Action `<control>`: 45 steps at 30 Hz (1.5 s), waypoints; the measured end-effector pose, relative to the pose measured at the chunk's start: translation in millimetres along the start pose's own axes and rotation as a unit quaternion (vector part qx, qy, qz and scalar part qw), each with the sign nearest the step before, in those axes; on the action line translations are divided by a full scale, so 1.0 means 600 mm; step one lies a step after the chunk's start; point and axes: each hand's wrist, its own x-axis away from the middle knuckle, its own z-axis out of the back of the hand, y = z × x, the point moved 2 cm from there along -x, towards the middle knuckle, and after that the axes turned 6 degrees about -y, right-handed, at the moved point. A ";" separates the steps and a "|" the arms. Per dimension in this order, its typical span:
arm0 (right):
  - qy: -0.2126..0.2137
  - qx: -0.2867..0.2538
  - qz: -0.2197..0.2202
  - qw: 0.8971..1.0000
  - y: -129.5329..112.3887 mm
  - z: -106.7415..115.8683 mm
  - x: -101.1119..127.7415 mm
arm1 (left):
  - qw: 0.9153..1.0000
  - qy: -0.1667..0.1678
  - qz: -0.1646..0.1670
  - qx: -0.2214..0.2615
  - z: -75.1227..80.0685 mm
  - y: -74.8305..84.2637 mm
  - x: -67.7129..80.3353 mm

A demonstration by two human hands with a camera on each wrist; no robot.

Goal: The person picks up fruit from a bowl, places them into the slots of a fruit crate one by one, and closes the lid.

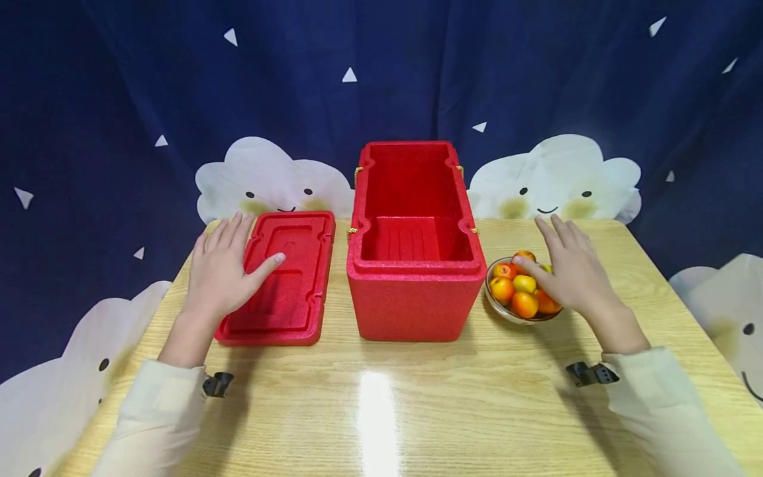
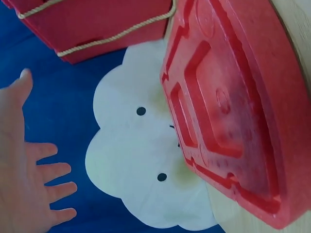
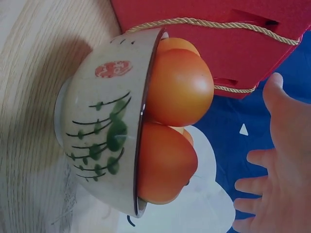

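My left hand hovers with spread fingers over the left side of a red foam box lid, which lies with its recessed face up. In the left wrist view that hand stands apart from the lid. A deep red foam box stands uncovered at the middle, its inside showing bare. On the right, my other hand is held above a bowl of orange and yellow fruit, fingers straight, thumb overlapping the fruit in the head view. Neither hand holds anything.
Gold cords run along the box's sides. A light wooden table carries everything. Behind it hangs a dark blue curtain with white clouds and triangles. Each wrist wears a small black camera mount.
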 end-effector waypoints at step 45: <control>0.034 -0.019 0.227 0.973 -0.004 -0.033 0.078 | 0.774 -0.231 0.114 0.579 -0.025 0.173 -0.056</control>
